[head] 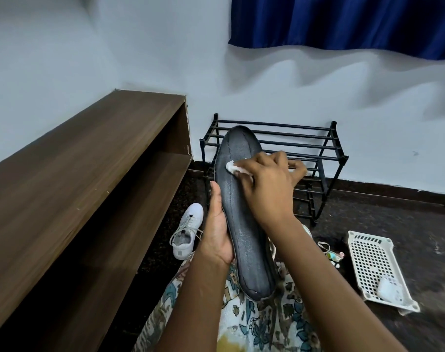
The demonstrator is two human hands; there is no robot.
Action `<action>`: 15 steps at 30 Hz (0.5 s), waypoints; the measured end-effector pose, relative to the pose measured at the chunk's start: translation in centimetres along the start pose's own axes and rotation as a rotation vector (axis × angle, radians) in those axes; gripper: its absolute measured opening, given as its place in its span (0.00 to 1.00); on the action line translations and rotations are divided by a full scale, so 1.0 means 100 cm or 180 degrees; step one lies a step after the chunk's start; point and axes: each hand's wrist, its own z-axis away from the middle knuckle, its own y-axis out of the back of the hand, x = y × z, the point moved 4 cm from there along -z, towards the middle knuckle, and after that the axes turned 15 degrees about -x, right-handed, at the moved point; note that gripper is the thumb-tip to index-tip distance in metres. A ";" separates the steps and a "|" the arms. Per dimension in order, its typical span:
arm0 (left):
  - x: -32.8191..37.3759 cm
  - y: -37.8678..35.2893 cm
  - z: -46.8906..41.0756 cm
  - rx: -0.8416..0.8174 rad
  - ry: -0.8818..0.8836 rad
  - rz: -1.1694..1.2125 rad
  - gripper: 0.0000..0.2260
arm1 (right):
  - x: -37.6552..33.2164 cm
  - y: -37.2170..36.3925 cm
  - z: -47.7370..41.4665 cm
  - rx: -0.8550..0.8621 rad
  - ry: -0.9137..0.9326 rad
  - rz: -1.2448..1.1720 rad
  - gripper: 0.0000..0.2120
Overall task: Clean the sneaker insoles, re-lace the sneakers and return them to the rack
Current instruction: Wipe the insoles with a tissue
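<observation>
Wiping is under way, so the task looks to be in its first stage. The left hand [217, 232] holds the insole [241, 224] up over the lap, its grip curled round the left edge with the thumb lying along the rim. The right hand [267, 184] has its grip pinched on a white wad [232, 166] pressed to the upper half of the insole.

The insole is a long, dark grey oval, thin and slightly bowed, with a fine woven-looking face and a stitched line near its border. The wad looks soft and fibrous; whether it is cotton or tissue cannot be told.

Much seems left to do. One white sneaker [187, 232] lies on the floor [394, 212] to the left, its laces slack and its mouth open. A loose lace end [323, 243] shows past the right forearm, where a second shoe may be hidden. The rack [318, 148], made of thin black metal bars, stands against the wall and no shoes can be seen on it, so re-lacing and returning appear not yet done. A white perforated plastic tray [368, 250] lies on the floor to the right.
</observation>
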 end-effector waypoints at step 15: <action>0.004 0.006 0.002 -0.0303 -0.0047 0.0104 0.38 | -0.003 0.001 0.151 -0.0473 0.0270 -0.0963 0.07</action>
